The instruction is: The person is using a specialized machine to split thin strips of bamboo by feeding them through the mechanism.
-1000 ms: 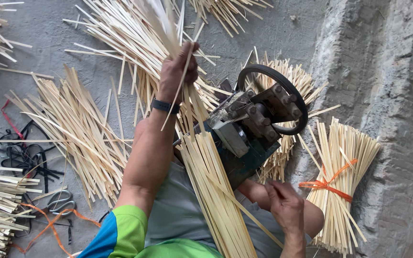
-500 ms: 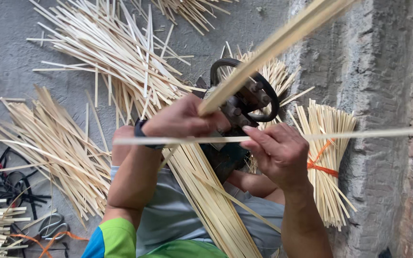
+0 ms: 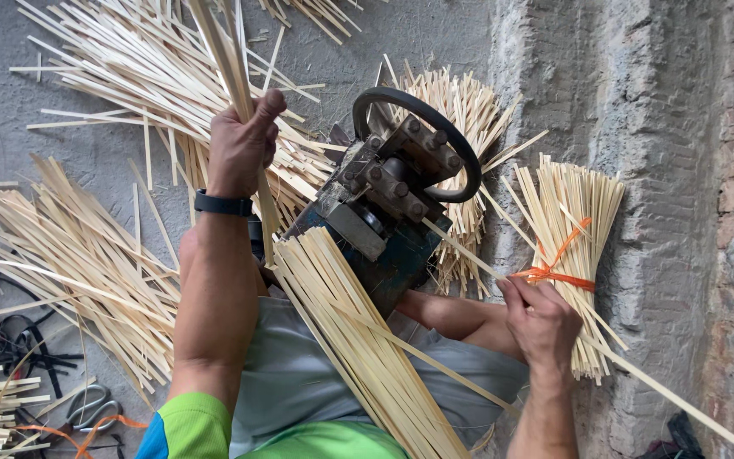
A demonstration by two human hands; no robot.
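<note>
Loose pale bamboo strips on grey concrete floor, far left. L hand clamped on upright bamboo strips, long axis vertical, tips up. Centre: blue hand-wheel splitting machine. R hand pinching thin bamboo strip, axis diagonal toward machine. Prob feeding step; needs tip lined up w/ inlet.

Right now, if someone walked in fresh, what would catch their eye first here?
Probably the blue machine with its black wheel, sitting in the middle between the person's arms. Pale bamboo strips lie scattered over the grey floor to the left, and a tied bundle with an orange string leans near the rough wall on the right. The left hand grips a few strips upright, while the right hand holds one long strip running past the machine.
</note>
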